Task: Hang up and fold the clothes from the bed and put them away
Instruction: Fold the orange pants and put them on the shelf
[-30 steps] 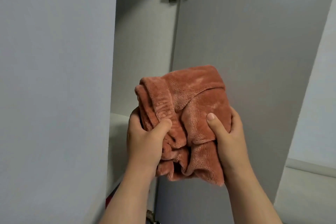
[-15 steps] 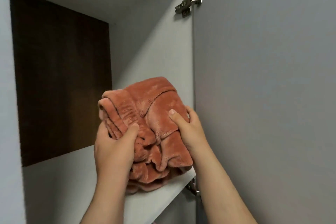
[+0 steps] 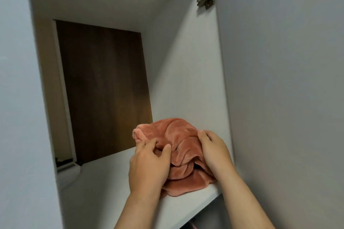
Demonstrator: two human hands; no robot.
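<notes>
The fleece bundle (image 3: 176, 135), in mid-air a second ago, now sits on the wardrobe shelf (image 3: 104, 182) by the right wall (image 3: 186, 80). My left hand (image 3: 149, 169) pinches its front folds; my right hand (image 3: 214, 152) seems to clasp its side. Only release remains.

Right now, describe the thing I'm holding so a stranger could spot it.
Inside the open wardrobe, find the white shelf. At its front right sits a folded fleece garment, between the left hand and right hand. It alone is rust-orange and fluffy.
</notes>
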